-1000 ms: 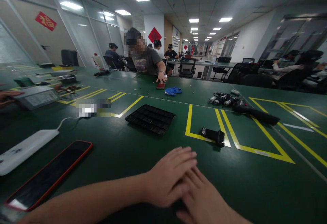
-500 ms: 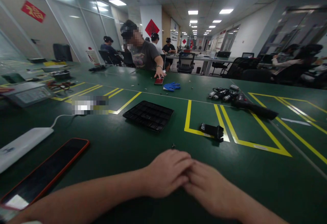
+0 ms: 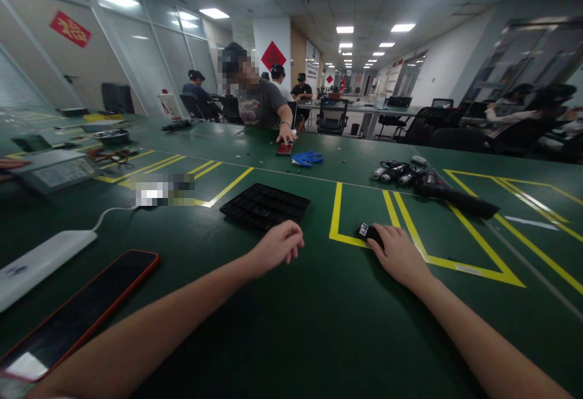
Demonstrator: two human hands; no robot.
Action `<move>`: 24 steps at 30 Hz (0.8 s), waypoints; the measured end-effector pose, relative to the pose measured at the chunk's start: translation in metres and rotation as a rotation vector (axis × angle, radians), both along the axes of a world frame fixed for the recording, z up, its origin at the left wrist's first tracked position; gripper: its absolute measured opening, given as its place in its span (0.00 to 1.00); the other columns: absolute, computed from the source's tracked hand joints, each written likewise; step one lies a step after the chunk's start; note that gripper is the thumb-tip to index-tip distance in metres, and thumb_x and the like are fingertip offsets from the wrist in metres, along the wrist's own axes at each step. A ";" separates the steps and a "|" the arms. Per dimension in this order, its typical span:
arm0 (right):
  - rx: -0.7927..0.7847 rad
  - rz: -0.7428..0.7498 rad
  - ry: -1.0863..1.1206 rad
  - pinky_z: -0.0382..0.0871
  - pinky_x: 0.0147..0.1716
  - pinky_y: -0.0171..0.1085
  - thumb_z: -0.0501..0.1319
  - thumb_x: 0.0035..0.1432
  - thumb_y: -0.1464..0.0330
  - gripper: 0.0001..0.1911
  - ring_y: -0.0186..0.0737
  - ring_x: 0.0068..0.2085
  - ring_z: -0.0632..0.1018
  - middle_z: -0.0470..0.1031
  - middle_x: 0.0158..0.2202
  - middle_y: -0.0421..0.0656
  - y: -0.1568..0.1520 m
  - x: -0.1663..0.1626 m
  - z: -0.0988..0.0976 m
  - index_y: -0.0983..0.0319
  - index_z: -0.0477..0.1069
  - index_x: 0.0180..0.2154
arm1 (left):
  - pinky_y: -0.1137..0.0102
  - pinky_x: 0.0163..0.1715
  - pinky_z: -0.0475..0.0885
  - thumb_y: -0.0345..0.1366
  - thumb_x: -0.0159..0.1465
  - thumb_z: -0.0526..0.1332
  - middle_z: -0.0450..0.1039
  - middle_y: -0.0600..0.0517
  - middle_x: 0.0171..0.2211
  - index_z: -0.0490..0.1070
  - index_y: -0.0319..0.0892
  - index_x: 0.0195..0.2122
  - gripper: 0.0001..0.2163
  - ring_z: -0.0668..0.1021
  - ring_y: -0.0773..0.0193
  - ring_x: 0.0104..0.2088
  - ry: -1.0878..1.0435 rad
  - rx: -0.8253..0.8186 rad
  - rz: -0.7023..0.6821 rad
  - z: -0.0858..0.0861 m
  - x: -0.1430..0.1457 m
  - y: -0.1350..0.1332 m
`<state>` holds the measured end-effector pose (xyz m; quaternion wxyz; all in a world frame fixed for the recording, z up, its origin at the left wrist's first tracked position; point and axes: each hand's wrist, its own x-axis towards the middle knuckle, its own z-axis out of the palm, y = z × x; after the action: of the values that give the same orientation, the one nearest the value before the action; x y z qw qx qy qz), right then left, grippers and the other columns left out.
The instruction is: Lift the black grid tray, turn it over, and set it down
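My right hand [image 3: 397,254] reaches forward and lies over a small black part [image 3: 367,232] that sits on the yellow tape line of a marked box; its fingers curl round the part. My left hand [image 3: 279,245] hovers over the green table [image 3: 273,326] just short of a black compartment tray [image 3: 266,206]. Its fingers are loosely curled and pinched together, and I cannot see anything in them.
A red-cased phone [image 3: 77,311] and a white power bank [image 3: 39,260] lie at the near left. A black tool [image 3: 458,200] and several metal cylinders [image 3: 396,173] lie at the right. A person across the table touches a red phone [image 3: 284,149] beside a blue glove [image 3: 308,158].
My hands were resting one over the other near the table edge. They have parted and moved forward, the right onto the black part, the left toward the tray.
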<state>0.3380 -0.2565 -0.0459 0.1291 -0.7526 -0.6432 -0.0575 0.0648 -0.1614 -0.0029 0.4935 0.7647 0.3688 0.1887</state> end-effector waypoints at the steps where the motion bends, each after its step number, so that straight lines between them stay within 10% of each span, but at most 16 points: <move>1: -0.002 0.000 0.002 0.63 0.49 0.49 0.46 0.61 0.60 0.26 0.53 0.50 0.67 0.69 0.49 0.54 0.000 0.000 0.001 0.71 0.63 0.52 | 0.73 0.22 0.64 0.33 0.59 0.51 0.68 0.51 0.29 0.61 0.40 0.33 0.03 0.70 0.68 0.25 -0.121 -0.145 0.078 0.004 -0.002 0.011; 3: -0.002 0.003 0.004 0.63 0.49 0.49 0.46 0.61 0.60 0.26 0.53 0.50 0.67 0.69 0.49 0.54 -0.001 0.001 0.001 0.71 0.63 0.52 | 0.73 0.21 0.64 0.31 0.56 0.51 0.68 0.50 0.28 0.60 0.40 0.32 0.04 0.71 0.68 0.24 -0.224 -0.251 0.208 0.011 -0.008 0.035; 11: -0.005 -0.002 0.020 0.63 0.50 0.49 0.46 0.61 0.59 0.26 0.52 0.50 0.67 0.69 0.49 0.53 0.000 0.003 -0.002 0.70 0.63 0.53 | 0.58 0.42 0.67 0.54 0.53 0.55 0.70 0.35 0.41 0.69 0.33 0.37 0.26 0.72 0.44 0.45 0.715 0.605 0.421 0.004 -0.040 0.077; 24: 0.034 0.050 0.193 0.60 0.52 0.51 0.53 0.57 0.64 0.23 0.53 0.53 0.64 0.68 0.51 0.53 0.004 -0.028 -0.006 0.69 0.63 0.52 | 0.61 0.38 0.69 0.58 0.57 0.48 0.74 0.36 0.40 0.71 0.34 0.40 0.29 0.75 0.47 0.42 0.950 0.529 0.395 0.002 -0.009 0.085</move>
<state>0.3104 -0.2528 -0.0517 0.2046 -0.7359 -0.6453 0.0073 0.0555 -0.0768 -0.0007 0.0212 0.7796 0.6260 -0.0011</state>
